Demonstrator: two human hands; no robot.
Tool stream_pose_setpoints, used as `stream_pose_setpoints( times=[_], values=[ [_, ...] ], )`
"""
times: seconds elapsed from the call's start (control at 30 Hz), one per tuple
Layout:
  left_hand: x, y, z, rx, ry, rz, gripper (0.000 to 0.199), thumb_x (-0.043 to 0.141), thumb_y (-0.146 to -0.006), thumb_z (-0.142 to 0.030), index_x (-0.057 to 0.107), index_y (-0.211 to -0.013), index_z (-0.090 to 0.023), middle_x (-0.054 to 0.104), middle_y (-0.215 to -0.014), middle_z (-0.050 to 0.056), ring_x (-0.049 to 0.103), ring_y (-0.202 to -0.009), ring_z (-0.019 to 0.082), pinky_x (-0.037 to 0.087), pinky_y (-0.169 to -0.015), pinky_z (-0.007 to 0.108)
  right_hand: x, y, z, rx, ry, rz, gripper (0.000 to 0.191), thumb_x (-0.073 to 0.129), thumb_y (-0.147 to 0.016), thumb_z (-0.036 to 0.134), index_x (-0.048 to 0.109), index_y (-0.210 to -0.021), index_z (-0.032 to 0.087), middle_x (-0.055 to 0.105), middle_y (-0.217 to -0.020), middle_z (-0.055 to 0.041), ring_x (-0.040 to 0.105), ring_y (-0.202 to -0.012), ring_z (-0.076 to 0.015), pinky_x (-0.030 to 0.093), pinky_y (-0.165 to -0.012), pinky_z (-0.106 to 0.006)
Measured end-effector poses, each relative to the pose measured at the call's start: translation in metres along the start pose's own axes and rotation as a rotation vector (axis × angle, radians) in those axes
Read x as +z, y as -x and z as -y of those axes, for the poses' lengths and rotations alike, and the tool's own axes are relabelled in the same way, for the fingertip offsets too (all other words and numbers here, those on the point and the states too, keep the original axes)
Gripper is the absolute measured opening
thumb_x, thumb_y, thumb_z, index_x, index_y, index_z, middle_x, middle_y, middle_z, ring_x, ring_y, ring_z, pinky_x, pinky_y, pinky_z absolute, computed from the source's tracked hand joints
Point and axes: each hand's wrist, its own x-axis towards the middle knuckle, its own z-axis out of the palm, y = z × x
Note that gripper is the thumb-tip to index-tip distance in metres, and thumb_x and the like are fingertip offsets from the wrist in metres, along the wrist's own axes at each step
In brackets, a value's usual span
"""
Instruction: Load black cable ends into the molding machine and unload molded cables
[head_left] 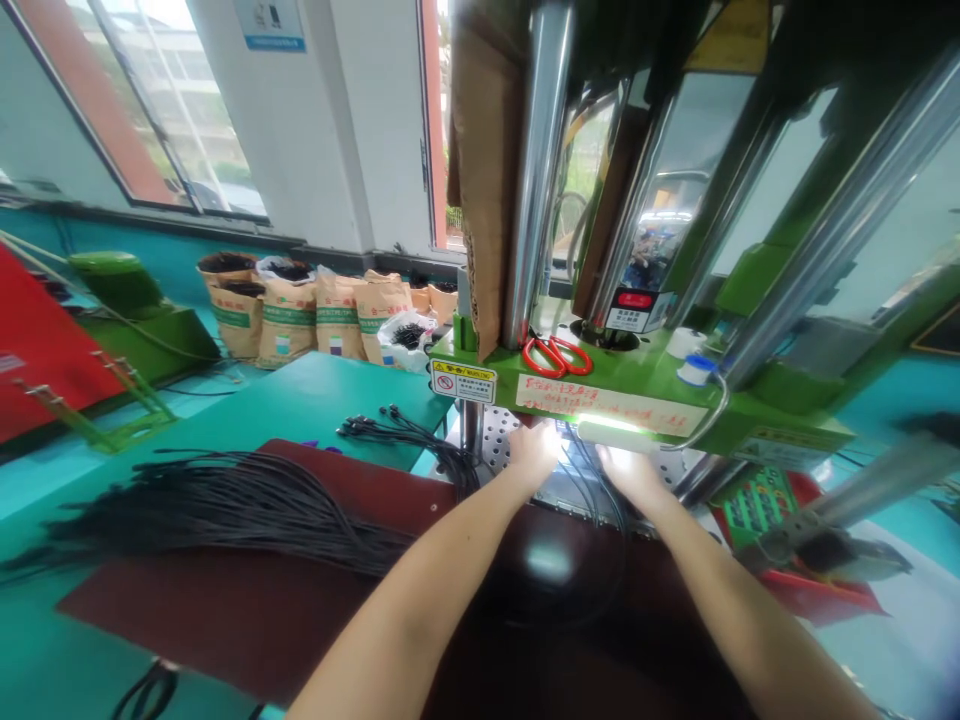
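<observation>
Both bare hands are reaching in under the green metal press (765,420), forearms stretched over the dark red board (225,600). A few thin black cables (589,485) lie between the hands on the metal bed and curve down over its near edge toward the board. The left hand (534,452) is on one side of them, beside a silver plate punched with round holes (495,440); the right hand (630,472) is on the other, just below a bright white light bar (615,433). Glare blurs the fingers, so I can't tell whether either hand is open or gripping a cable. On the press's ledge above rest red-handled scissors (555,345). Over to the left, a thick bundle of long black cables (225,510) sprawls across the board, and a smaller bunch of black cable ends (420,435) reaches onto the smooth green tabletop (337,375).
</observation>
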Motion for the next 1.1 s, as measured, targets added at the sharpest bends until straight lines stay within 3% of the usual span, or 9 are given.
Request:
stream_pose_setpoints(
  times=[0.17,0.37,0.53,0.67,0.9,1.1],
  values=[
    [0.004,0.006,-0.011,0.12,-0.046,-0.094,0.03,0.045,-0.079,-0.026,0.056,-0.101,-0.009,0.057,-0.1,0.017,0.05,-0.099,0.027,0.039,-0.079,0.036,0.001,-0.002,0.009,-0.12,0.066,0.006,0.031,0.039,-0.08,0.014,0.063,-0.098,0.011,0.065,-0.096,-0.015,0.058,-0.093,-0.0261,0.041,-0.084,-0.037],
    [0.009,0.002,-0.02,0.197,-0.082,-0.097,0.029,0.036,-0.08,-0.011,0.058,-0.099,-0.008,0.057,-0.099,0.018,0.046,-0.103,0.027,0.038,-0.083,0.038,0.009,-0.012,0.009,-0.17,0.093,-0.041,0.032,0.034,-0.082,0.01,0.065,-0.088,0.013,0.067,-0.086,-0.0115,0.058,-0.089,-0.0237,0.04,-0.085,-0.036],
    [0.017,0.0,-0.016,0.157,-0.097,-0.1,0.03,0.036,-0.08,-0.012,0.056,-0.101,-0.006,0.061,-0.084,0.016,0.053,-0.093,0.026,0.044,-0.074,0.035,0.02,-0.011,0.005,-0.184,0.089,-0.101,0.032,0.035,-0.081,0.008,0.066,-0.078,0.012,0.067,-0.079,-0.0123,0.06,-0.083,-0.0235,0.04,-0.083,-0.035],
    [0.022,-0.004,-0.009,0.105,-0.095,-0.132,0.027,0.04,-0.078,-0.014,0.056,-0.098,-0.008,0.062,-0.086,0.013,0.057,-0.087,0.021,0.045,-0.073,0.03,0.029,-0.011,0.002,-0.157,0.07,-0.151,0.032,0.035,-0.08,0.008,0.066,-0.073,0.01,0.067,-0.076,-0.0148,0.06,-0.079,-0.0245,0.041,-0.082,-0.036],
    [0.018,-0.005,-0.012,0.092,-0.1,-0.169,0.022,0.043,-0.077,-0.018,0.059,-0.092,-0.011,0.062,-0.084,0.01,0.055,-0.09,0.022,0.045,-0.073,0.03,0.024,-0.016,0.003,-0.133,-0.037,-0.172,0.032,0.034,-0.084,0.015,0.065,-0.092,0.016,0.068,-0.087,-0.0086,0.059,-0.09,-0.023,0.039,-0.087,-0.038],
    [0.013,0.008,-0.028,0.114,-0.097,-0.254,0.03,0.035,-0.084,-0.025,0.058,-0.101,-0.016,0.059,-0.1,0.009,0.047,-0.101,0.022,0.036,-0.088,0.036,0.019,-0.019,0.014,-0.093,-0.136,-0.169,0.024,0.042,-0.087,0.024,0.06,-0.101,0.016,0.064,-0.099,-0.0072,0.058,-0.09,-0.0185,0.041,-0.085,-0.039]
  ],
)
